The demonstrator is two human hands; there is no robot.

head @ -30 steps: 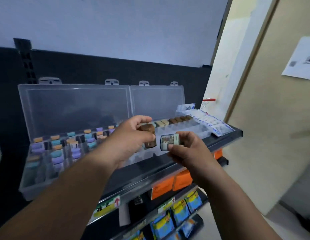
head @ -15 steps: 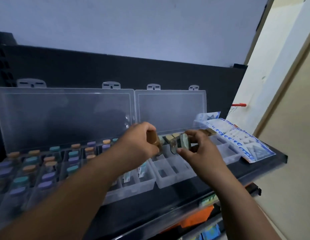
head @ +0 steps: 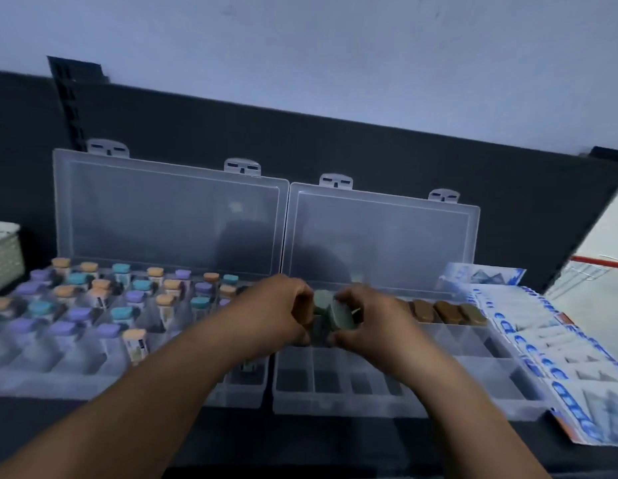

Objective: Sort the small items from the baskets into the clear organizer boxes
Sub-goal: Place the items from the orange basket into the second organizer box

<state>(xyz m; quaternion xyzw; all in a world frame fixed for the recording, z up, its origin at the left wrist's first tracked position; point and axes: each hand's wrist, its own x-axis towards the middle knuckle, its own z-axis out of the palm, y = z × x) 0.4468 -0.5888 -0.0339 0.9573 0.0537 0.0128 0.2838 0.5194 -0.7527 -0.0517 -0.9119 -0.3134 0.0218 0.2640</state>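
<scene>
Dark shelving with a black back panel (head: 196,133) runs under a pale wall. On it, the left hand (head: 271,314) and right hand (head: 376,324) meet fingertip to fingertip. Both have their fingers curled round small grey-green items (head: 335,314) held between them, and blur hides which hand grips which. The hands hang over the back left compartments of the right organizer box (head: 335,407), whose clear lid stands up against the panel. Brown items (head: 445,311) line its back row to the right. Just beside it on the left, the left organizer box (head: 58,385), lid also up, holds bottles (head: 121,312) with purple, teal and orange caps. A strip of blue-and-white packets (head: 542,340) lies along the right box's far side. A white woven basket (head: 3,254) sits at the left edge.
</scene>
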